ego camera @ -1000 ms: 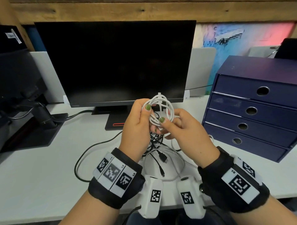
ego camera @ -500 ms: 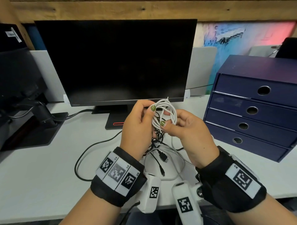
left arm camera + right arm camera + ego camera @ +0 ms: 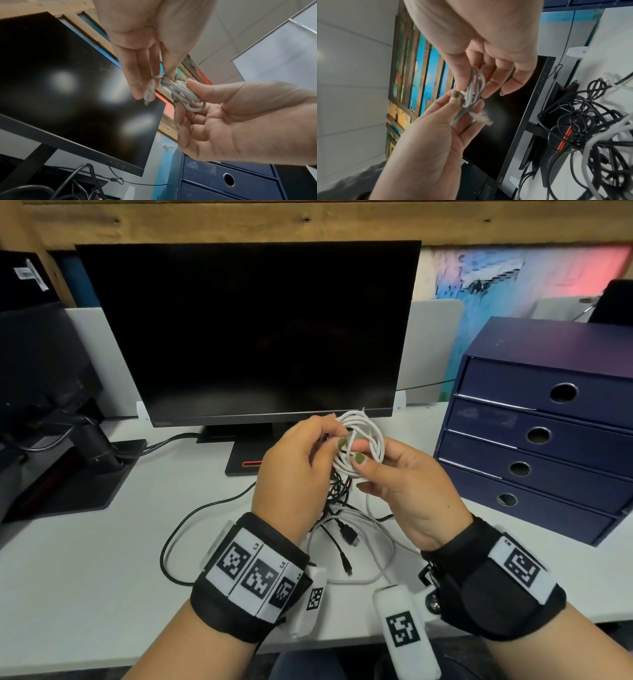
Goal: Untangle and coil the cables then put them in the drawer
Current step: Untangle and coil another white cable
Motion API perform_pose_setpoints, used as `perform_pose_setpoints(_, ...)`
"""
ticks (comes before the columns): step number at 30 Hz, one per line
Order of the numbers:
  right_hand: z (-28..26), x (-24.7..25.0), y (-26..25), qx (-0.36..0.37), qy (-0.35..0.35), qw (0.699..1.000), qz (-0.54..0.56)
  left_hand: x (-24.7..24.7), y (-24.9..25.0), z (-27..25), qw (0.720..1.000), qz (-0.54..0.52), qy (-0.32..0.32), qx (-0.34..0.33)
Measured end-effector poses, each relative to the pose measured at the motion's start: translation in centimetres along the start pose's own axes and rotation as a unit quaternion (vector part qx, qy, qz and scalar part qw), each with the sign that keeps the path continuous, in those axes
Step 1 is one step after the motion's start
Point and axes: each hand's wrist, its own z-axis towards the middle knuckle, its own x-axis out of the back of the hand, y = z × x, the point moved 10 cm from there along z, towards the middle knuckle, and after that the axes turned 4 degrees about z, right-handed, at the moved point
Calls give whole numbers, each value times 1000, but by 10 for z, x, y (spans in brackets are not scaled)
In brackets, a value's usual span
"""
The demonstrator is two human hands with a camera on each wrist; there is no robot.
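A white cable point(image 3: 371, 436) is wound into a small coil and held up in front of the monitor's lower edge. My left hand point(image 3: 337, 433) pinches the coil's left side between thumb and fingers point(image 3: 145, 81). My right hand point(image 3: 363, 453) grips the coil's lower right, its thumb pressed over the loops point(image 3: 187, 97) point(image 3: 474, 86). A white tail point(image 3: 368, 501) hangs from the coil to the desk. Below the hands lies a tangle of black and white cables point(image 3: 342, 518) point(image 3: 590, 128). The navy drawer unit point(image 3: 534, 433) stands to the right with all its drawers closed.
A black monitor point(image 3: 246, 330) on its stand point(image 3: 243, 460) fills the back of the white desk point(image 3: 85, 577). A second monitor's arm and base point(image 3: 68, 460) sit at the far left. One black cable point(image 3: 178, 529) loops across the desk to the left of the tangle.
The coil has been turned between my fingers and now shows as a rounder ring. Both hands have stayed in about the same place above the tangle.
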Motion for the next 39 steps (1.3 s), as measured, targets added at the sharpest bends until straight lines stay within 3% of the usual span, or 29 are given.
perform_pose_setpoints(4, 0, -1, -3, 14, 0, 1000, -24, -12, -2, -4, 998, 32, -53, 21)
perform_pose_setpoints(8, -2, -5, -6, 17, -20, 998, -63, -10, -6, -2, 998, 30, -51, 29)
perform_pose_setpoints(16, -2, 5, -27, 54, 29, 986, -153, -16, 4, -5, 996, 25, -82, 12)
perform_pose_setpoints(21, -3, 8, -22, 18, 40, 996, -81, -24, 8, -1, 987, 80, -140, -8)
perform_pose_setpoints(28, -3, 10, -29, 66, 77, 981, -168, -25, 11, 7, 973, 161, -165, -15)
perform_pose_setpoints(33, 0, 10, -21, 53, 81, 978, -187, -27, 15, 8, 957, 230, -174, -42)
perform_pose_setpoints(36, 1, 12, -20, 51, 86, 980, -172, -26, 16, 6, 966, 184, -177, -52)
perform_pose_setpoints(39, 3, 12, -12, 3, 66, 994, -92, -27, 9, 4, 972, 128, -196, -36)
